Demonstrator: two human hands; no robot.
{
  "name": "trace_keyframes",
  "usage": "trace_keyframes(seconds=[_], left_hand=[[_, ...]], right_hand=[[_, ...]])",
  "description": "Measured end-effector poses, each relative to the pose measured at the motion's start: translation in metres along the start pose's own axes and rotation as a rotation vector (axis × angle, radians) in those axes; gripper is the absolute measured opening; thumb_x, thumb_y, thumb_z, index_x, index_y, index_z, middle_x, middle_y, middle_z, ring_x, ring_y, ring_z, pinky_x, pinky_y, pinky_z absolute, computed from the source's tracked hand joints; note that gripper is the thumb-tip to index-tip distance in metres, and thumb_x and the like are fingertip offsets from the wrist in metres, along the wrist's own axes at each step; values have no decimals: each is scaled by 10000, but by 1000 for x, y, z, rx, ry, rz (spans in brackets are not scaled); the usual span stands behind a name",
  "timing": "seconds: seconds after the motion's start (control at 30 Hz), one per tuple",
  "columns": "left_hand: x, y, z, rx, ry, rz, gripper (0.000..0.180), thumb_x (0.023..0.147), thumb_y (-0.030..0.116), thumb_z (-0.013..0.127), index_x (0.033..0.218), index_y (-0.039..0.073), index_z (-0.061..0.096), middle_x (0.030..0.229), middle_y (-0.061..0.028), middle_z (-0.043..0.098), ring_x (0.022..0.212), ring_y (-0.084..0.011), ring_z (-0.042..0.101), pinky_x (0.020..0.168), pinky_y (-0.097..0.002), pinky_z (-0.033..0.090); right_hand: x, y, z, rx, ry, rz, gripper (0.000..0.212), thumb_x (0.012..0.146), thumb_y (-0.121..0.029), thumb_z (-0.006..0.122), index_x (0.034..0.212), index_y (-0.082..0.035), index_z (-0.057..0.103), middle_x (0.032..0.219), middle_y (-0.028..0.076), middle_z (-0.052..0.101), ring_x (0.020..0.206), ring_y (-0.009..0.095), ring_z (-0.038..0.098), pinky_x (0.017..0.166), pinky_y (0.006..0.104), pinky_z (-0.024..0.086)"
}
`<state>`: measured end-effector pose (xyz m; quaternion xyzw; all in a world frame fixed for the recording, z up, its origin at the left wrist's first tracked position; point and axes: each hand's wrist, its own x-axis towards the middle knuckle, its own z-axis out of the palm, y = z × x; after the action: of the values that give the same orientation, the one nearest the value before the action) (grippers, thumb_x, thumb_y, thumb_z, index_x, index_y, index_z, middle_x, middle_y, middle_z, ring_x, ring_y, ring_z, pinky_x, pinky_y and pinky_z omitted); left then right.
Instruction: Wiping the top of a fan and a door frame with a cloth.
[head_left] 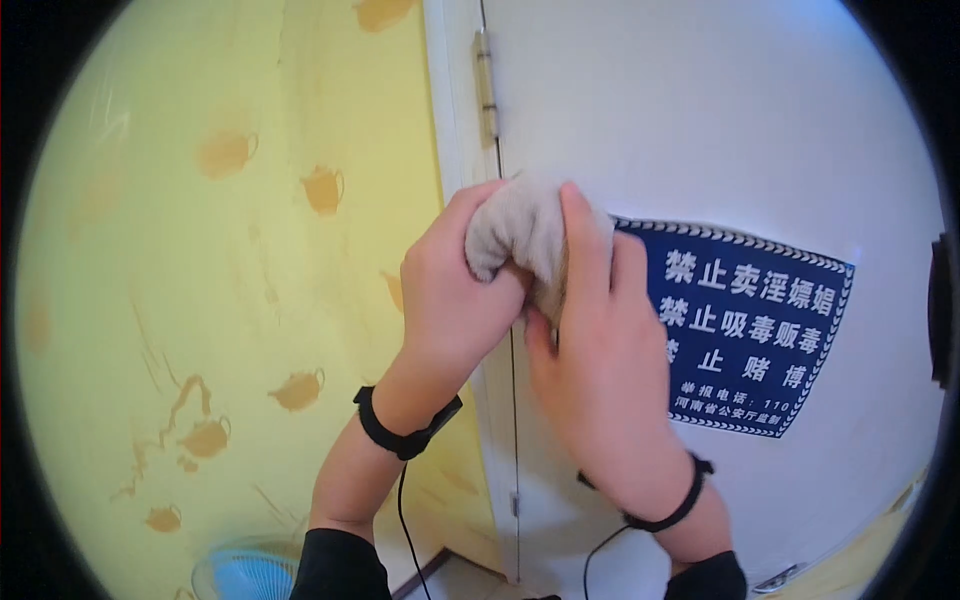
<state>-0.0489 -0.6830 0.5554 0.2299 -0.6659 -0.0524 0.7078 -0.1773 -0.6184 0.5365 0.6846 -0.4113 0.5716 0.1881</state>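
Cloth (515, 235), light grey and kinda fuzzy, is bunched in mid-air in front of the door (720, 120), near its hinge edge and just beside the upper left corner of the blue sign (745, 320) as seen from here. Can't tell if it touches the door, tbh.

Grip's snug w/ both: left hand (455, 285) is curled around one side of the wad, right hand (605, 345) has its fingers laid along the other. Imo it'll handle light & floppy, not slippery, basically unbreakable; prob heavier if wet, can't tell. Best hold = a fat handful each side, thumbs low, b/c loose folds would sag.

Room-wise: door panel above the sign's top edge looks like the easy stretch. Watch the metal hinge (486, 88) up the hinge edge, & the sign's left edge, which is behind the right hand. Yellow wall (250, 300) is past the frame on the left, fan (250, 572) way down at the bottom. Also thin cables (405, 520) hang below the wrists, so big swings might snag, fwiw.
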Motion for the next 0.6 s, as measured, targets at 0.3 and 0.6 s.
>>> trace_keyframes(seconds=[0.3,0.6], left_hand=[[133,38,17,277,82,796,558,795,69,763,1330,48,604,1155,-207,711,1065,-430,690,910,-452,570],[257,53,-14,502,119,907,467,852,103,719,1285,47,551,1113,-249,674,970,-464,692,834,-535,578]], right_hand=[[134,10,-46,-324,378,-287,757,798,34,705,1489,-178,482,1170,202,631,1043,464,660,871,507,572],[251,-18,-44,-451,410,-357,616,812,-81,750,1389,-132,538,1234,230,626,1058,457,674,886,509,577]])
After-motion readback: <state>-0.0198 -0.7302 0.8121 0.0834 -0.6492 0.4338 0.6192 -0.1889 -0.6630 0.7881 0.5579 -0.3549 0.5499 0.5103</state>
